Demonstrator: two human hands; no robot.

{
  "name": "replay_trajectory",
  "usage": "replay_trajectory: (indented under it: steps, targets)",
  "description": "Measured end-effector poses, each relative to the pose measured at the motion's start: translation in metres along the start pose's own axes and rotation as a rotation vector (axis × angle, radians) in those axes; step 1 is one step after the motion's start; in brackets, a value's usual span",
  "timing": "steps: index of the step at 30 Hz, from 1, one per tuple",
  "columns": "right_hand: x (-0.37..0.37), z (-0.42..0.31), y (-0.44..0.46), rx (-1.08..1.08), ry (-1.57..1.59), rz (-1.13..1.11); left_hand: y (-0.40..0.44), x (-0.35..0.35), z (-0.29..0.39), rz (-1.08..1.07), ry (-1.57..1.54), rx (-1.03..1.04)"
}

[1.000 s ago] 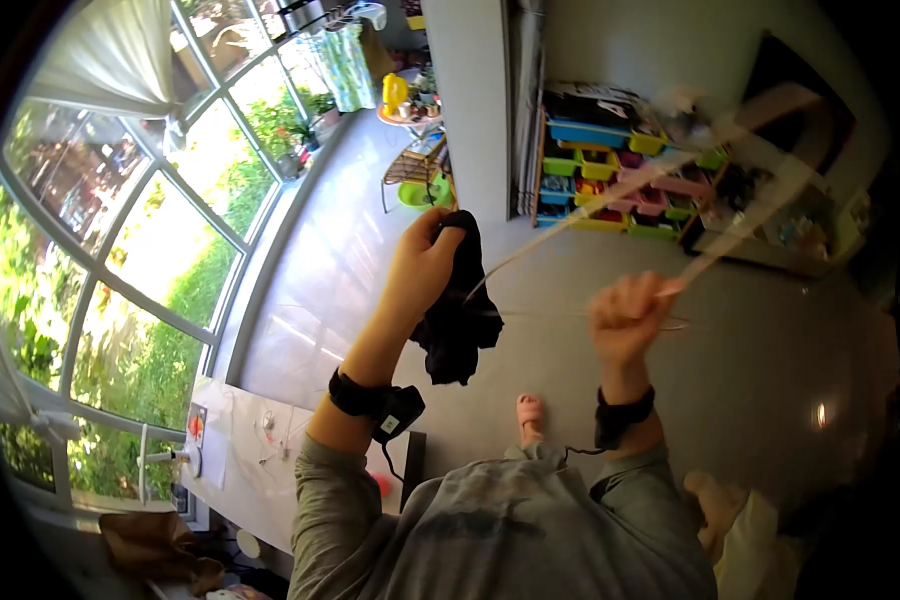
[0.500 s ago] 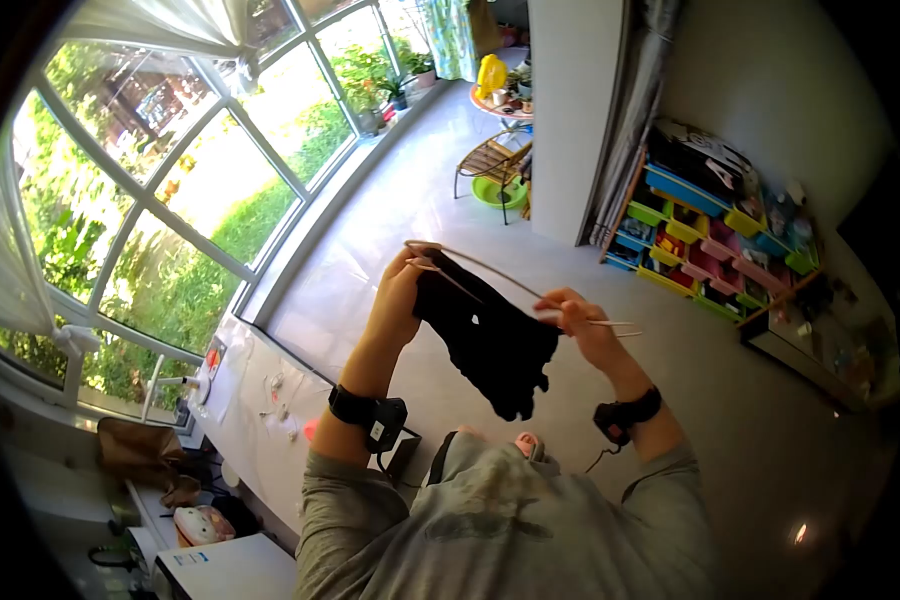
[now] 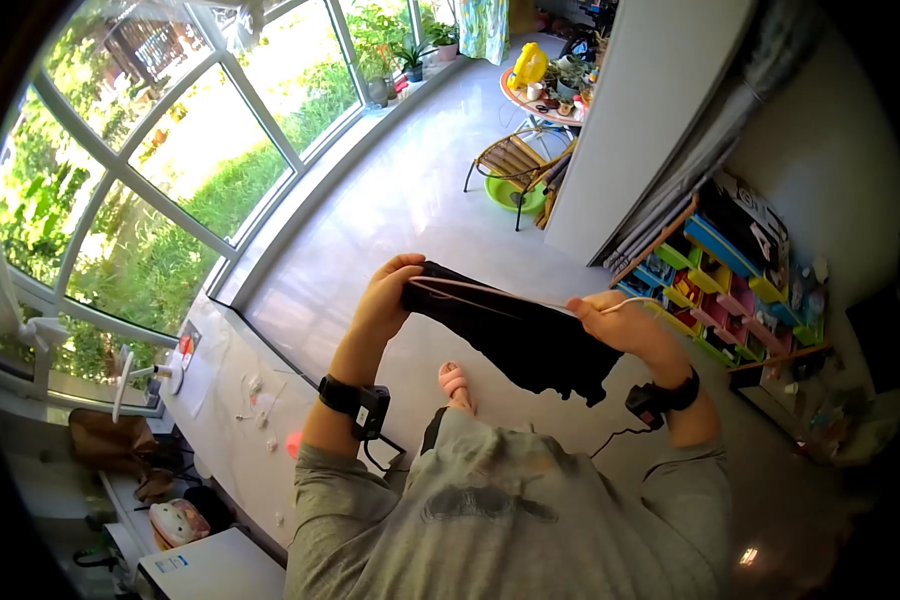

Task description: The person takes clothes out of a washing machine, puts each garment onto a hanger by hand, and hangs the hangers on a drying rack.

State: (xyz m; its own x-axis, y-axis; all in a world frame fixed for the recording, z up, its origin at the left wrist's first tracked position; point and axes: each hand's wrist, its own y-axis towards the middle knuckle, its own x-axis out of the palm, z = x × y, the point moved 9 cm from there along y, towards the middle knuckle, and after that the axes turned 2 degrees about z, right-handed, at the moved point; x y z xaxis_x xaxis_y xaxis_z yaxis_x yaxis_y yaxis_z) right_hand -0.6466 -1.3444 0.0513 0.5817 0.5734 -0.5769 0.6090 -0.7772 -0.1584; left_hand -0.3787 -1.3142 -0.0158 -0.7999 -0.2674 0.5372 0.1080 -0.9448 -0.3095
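Note:
A piece of black cloth [image 3: 530, 345] is stretched between my two hands at chest height, its ragged lower edge hanging at the right. My left hand [image 3: 382, 298] is closed on its upper left corner. At the other end, my right hand [image 3: 618, 324] pinches the upper edge, thumb on top. A thin pale cord or rod [image 3: 500, 291] runs along that edge from hand to hand and sticks out in a curve beyond my right hand. The kind of cloth item cannot be made out. Black devices are strapped to both wrists.
On the left stands a pale table [image 3: 235, 400] with small items. A wooden chair [image 3: 515, 160] over a green basin [image 3: 510, 193] is ahead, beside a round table with plants. Shelves of coloured bins [image 3: 715, 290] stand right, past a white pillar [image 3: 650, 130]. Large windows line the left.
My hands have moved apart, and the black cloth is now pulled wider and extends further right. The view has shifted, and a sandalled foot shows more fully below.

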Motion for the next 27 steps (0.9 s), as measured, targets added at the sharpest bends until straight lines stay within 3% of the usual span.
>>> replay_trajectory:
  steps: [1, 3, 4, 6, 8, 9, 14, 15, 16, 18, 20, 22, 24, 27]
  targets:
    - [0.004, 0.005, 0.019, -0.018, -0.106, 0.005, 0.012, -0.006, 0.003, 0.006, -0.017, -0.007]
    - [0.011, 0.008, 0.054, -0.053, -0.229, 0.009, 0.035, -0.025, 0.023, 0.113, 0.371, 0.162]
    - [0.008, 0.004, 0.071, -0.058, -0.234, -0.004, 0.039, -0.025, 0.042, 0.177, 0.642, 0.365]
    - [-0.001, 0.000, 0.095, 0.080, -0.179, -0.001, 0.043, -0.033, 0.070, 0.254, 0.794, 0.448]
    - [-0.005, -0.027, 0.115, 0.002, -0.064, 0.015, 0.043, -0.034, 0.110, 0.312, 0.707, 0.630]
    - [-0.011, -0.047, 0.126, -0.153, -0.041, 0.102, 0.037, -0.028, 0.133, 0.322, 0.585, 0.666]
    - [-0.004, -0.117, 0.168, -0.702, -0.236, 0.257, 0.020, -0.023, 0.214, 0.567, 0.834, 0.929]
    - [-0.010, -0.126, 0.175, -0.715, -0.241, 0.243, 0.010, -0.018, 0.229, 0.607, 0.894, 1.012]
    - [-0.024, -0.138, 0.177, -0.719, -0.114, 0.259, 0.001, -0.015, 0.242, 0.567, 0.754, 1.051]
    - [-0.034, -0.131, 0.201, -0.638, 0.097, 0.215, 0.017, -0.013, 0.258, 0.364, 0.443, 0.899]
    - [0.003, -0.086, 0.262, -0.512, -0.025, -0.011, 0.088, -0.047, 0.238, 0.154, 0.417, 0.497]
    - [0.008, -0.087, 0.287, -0.682, -0.003, -0.006, 0.150, -0.118, 0.195, 0.213, 0.173, 0.243]
    - [-0.024, -0.080, 0.315, -0.537, 0.481, -0.009, 0.164, -0.135, 0.193, 0.326, 0.110, 0.244]
    - [0.014, -0.089, 0.372, -0.683, 0.015, -0.160, 0.177, -0.124, 0.235, 0.329, 0.128, 0.401]
